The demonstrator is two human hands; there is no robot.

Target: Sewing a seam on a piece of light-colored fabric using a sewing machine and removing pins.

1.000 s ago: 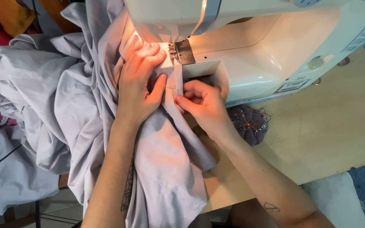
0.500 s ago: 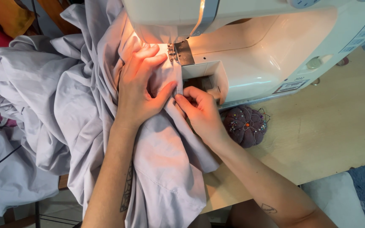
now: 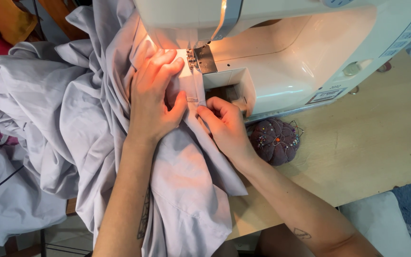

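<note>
Pale lilac woven cloth (image 3: 177, 190) lies under presser foot (image 3: 197, 59) of cream plastic sewing machine (image 3: 300, 62). Left hand (image 3: 153, 102) flat, pressing fabric. Right hand (image 3: 224, 123) pinches folded edge. Seam apparently mid-run; most hem unfed.

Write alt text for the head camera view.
Two bare hands press pale grey fabric flat at the needle of a white sewing machine: the left hand lies spread on the cloth, the right hand pinches its edge. A dark pincushion sits on the wooden table.
</note>
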